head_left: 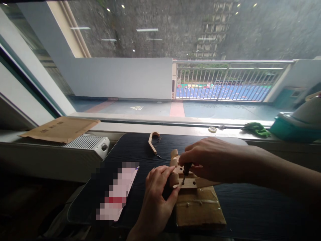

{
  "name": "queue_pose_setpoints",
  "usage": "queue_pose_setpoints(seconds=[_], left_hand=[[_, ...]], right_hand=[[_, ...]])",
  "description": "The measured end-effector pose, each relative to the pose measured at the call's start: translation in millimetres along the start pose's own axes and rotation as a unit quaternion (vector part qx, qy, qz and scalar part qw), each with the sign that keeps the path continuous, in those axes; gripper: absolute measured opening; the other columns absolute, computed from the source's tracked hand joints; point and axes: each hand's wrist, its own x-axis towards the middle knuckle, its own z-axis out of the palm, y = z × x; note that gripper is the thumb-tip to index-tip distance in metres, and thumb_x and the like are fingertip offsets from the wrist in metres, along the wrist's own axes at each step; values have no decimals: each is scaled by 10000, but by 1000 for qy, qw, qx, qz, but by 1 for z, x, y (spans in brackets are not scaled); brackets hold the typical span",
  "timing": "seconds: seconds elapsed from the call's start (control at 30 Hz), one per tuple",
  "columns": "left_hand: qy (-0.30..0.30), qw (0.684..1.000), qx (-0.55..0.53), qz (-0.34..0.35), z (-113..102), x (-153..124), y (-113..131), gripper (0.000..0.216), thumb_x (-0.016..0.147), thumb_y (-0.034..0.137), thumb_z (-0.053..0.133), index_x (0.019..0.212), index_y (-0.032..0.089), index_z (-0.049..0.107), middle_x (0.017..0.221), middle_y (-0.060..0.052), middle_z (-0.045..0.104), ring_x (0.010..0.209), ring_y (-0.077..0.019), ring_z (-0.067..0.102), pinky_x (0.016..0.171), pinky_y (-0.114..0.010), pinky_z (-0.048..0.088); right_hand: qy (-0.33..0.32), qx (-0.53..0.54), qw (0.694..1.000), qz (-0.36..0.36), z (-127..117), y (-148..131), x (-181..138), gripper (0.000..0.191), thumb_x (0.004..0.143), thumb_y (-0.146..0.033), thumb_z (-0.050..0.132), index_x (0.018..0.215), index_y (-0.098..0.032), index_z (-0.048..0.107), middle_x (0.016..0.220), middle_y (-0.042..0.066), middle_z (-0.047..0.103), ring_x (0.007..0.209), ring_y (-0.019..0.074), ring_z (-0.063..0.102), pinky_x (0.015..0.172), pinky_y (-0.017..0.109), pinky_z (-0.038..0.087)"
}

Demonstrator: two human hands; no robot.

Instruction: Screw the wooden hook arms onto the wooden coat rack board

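A small wooden model [184,177] with round wheel-like parts lies on the dark table [250,207], partly over a brown cardboard piece [199,211]. My left hand [156,197] pinches the model's left end, fingers closed on it. My right hand [213,160] reaches in from the right and grips a small dark screwdriver [185,172], its tip set down on the model's flat plate. A curved wooden piece [152,142] with small screws beside it lies farther back on the table.
A blurred-out flat item [117,194] lies left of my hands. A white radiator [87,144] with a brown envelope [61,129] on it stands at the left. On the window sill lie a green cloth [257,129], a small round object [212,129] and a teal item [296,129].
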Motion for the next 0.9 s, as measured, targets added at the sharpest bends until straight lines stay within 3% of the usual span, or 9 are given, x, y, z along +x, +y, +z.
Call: queue_pose_setpoints(seconds=[0.27,0.67,0.9], left_hand=[[3,999,45,27,-5,1,2,402,806,59,522,1143,280,530,1037,-25,610,1072,-240,509,1014,-534,280],[8,999,44,-3,3,-3,-2,431,805,136,573,1205,265,479,1115,-46,612,1081,-251,527,1013,-542,299],[-5,999,43,-4,4,-4,-5,449,804,99,539,1211,281,481,1132,-31,617,1093,-244,524,1019,-540,292]], right_hand=[[-7,39,999,-12,1,2,3,195,792,-102,480,815,-175,659,653,-5,582,542,80,398,514,212,265],[-36,-3,999,-9,-12,-4,2,176,798,-109,507,862,-166,661,710,14,624,569,85,450,535,220,277],[-22,12,999,-22,-1,5,2,165,839,-129,484,783,-135,639,665,10,596,538,74,402,522,214,282]])
